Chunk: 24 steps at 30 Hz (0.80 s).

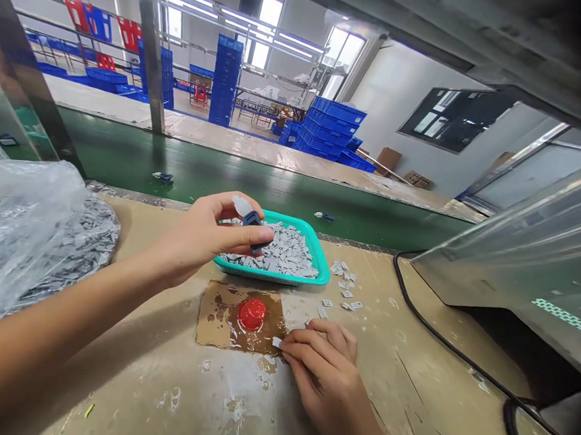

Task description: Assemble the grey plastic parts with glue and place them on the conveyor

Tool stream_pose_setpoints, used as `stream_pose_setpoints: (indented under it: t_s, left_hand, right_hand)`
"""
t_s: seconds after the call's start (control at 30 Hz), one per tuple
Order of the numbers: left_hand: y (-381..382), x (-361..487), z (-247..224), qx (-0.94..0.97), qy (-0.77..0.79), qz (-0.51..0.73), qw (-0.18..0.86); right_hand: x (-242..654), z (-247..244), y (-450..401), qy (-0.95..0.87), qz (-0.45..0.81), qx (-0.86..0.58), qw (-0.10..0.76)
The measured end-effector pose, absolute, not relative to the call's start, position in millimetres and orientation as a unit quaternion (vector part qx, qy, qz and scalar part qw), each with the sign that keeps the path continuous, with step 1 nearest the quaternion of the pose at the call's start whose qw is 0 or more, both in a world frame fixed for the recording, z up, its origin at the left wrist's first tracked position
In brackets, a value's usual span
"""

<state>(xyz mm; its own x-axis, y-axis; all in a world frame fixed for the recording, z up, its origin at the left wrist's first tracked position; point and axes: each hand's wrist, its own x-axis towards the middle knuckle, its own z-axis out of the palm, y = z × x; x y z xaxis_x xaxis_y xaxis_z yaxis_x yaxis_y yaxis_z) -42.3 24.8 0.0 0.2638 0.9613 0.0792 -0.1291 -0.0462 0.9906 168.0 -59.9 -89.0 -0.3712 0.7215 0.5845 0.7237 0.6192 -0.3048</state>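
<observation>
Pinching a small white-and-dark-blue plastic piece (249,218) between thumb and fingers, the left hand (198,235) hung just over a teal plastic basket (312,242) heaped with small gray pieces (282,253). The right hand (323,378) lay curled on the table (135,407), its thumb and fingers pressed together on one single gray piece (276,342) at the corner of a brown-stained square of cardboard (215,319), which carried a shiny red lump (252,314). A scatter of loose small pieces (345,283) sat on the table beside the basket, near the right hand. To the left, a clear plastic bag (28,225) held a pile of gray pieces. Beyond the table ran a green conveyor belt (250,187) with two small dark objects (163,178) on it, and stacks of blue crates (332,127) stood farther back across the room.
</observation>
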Motion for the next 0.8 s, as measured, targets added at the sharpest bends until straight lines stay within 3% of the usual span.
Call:
stream_pose_setpoints:
  t_s: [0.8]
  left_hand:
    - [22.9,-37.8,-5.1,0.572,0.4,0.427,0.575]
  right_hand:
    - [170.2,-84.4,-52.2,-0.838,0.007,-0.46,0.292]
